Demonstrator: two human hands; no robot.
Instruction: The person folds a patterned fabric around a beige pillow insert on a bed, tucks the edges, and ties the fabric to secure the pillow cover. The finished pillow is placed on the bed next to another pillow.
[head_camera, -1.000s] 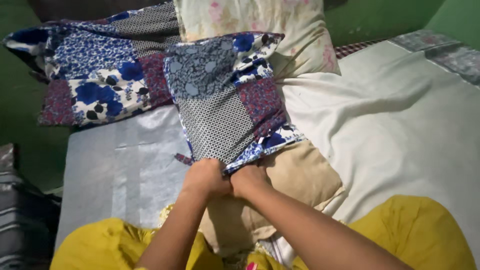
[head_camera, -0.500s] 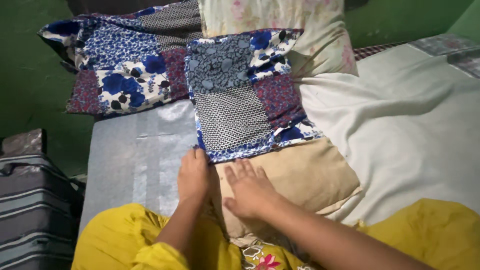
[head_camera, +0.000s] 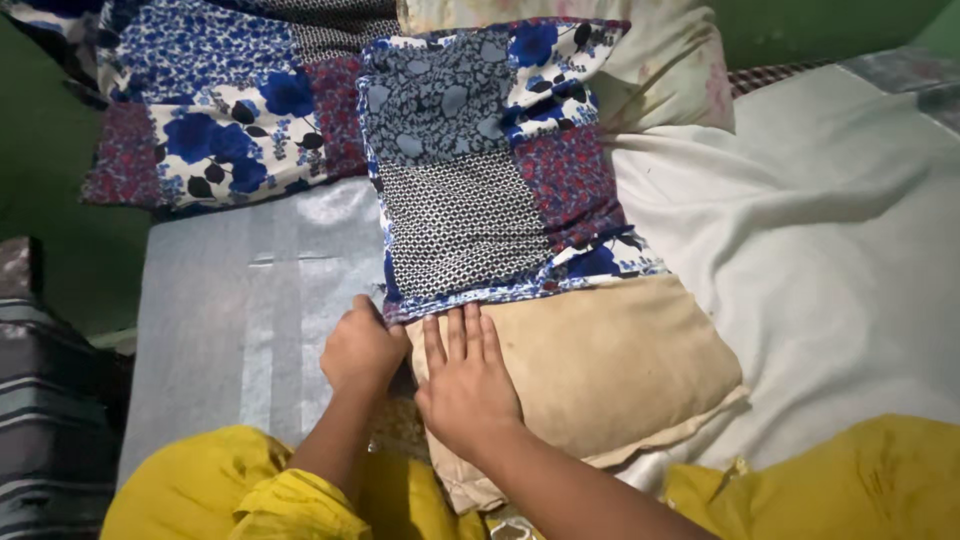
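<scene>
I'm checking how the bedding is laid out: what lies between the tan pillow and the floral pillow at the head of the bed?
In the head view, the patchwork pillowcase spans from the tan pillow to the floral pillow.

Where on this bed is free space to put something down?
Free: the grey mat left of the left hand, and the white sheet right of the tan pillow. Crowded: the top, with the patchwork cover and pillows.
</scene>
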